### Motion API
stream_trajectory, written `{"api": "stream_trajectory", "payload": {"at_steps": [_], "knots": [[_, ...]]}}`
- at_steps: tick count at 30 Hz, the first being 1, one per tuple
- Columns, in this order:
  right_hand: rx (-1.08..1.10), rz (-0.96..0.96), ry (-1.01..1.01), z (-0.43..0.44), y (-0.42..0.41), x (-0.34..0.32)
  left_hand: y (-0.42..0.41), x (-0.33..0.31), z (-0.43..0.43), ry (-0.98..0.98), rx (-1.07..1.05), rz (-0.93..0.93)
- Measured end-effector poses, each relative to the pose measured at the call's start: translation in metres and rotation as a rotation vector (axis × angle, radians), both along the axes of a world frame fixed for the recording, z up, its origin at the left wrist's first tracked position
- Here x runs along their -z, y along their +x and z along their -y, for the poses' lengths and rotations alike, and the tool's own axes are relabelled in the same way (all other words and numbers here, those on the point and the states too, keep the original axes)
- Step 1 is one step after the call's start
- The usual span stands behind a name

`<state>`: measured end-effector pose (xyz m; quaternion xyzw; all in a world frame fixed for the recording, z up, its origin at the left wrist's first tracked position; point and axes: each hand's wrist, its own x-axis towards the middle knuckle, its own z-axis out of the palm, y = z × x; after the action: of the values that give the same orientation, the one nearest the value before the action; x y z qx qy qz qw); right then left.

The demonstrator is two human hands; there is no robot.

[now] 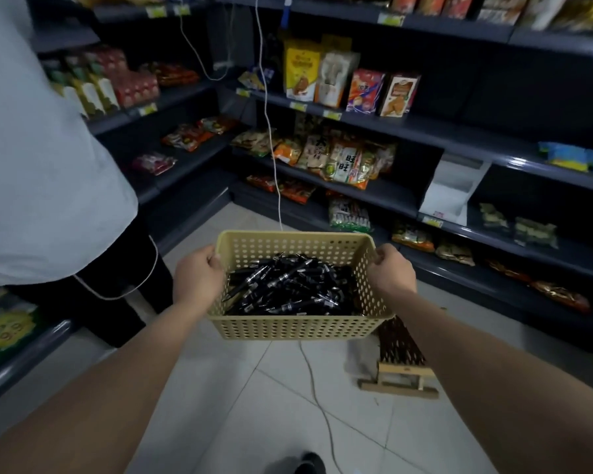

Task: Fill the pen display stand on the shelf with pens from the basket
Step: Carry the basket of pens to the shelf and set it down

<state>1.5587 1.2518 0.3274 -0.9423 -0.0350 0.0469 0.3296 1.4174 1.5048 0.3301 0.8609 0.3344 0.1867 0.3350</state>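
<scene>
A pale yellow perforated basket [298, 328] hangs in the air above the tiled floor, held level in front of me. My left hand [197, 273] grips its left rim and my right hand [391, 273] grips its right rim. Inside lies a heap of black pens [288, 285] with silver bands. A white stepped display stand [454, 188] sits on a dark shelf to the right, and its tiers look bare.
Dark shelves with snack packets [343, 159] run along the back and right. A person in a white shirt [38, 159] stands close on the left. White cables [271, 131] hang down to the floor. A wooden rack [401, 367] lies on the tiles under the basket's right side.
</scene>
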Motion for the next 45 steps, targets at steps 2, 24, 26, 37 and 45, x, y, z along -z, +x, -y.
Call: {"api": "stream_trajectory", "payload": {"at_steps": [2, 24, 26, 37, 45], "knots": [[0.012, -0.007, 0.004, -0.001, 0.032, 0.000, 0.036, 0.002, -0.005, -0.007, 0.015, 0.013], [0.250, -0.025, -0.053, -0.034, 0.325, 0.015, 0.368, 0.012, -0.049, -0.074, 0.140, 0.008], [0.280, -0.020, -0.050, -0.039, 0.350, 0.015, 0.401, 0.012, -0.057, -0.081, 0.163, -0.005], [0.343, -0.038, -0.077, -0.034, 0.476, 0.018, 0.549, 0.021, -0.058, -0.058, 0.230, -0.047], [0.320, -0.064, -0.080, -0.014, 0.592, 0.043, 0.656, 0.052, -0.037, -0.075, 0.225, -0.046]]}}
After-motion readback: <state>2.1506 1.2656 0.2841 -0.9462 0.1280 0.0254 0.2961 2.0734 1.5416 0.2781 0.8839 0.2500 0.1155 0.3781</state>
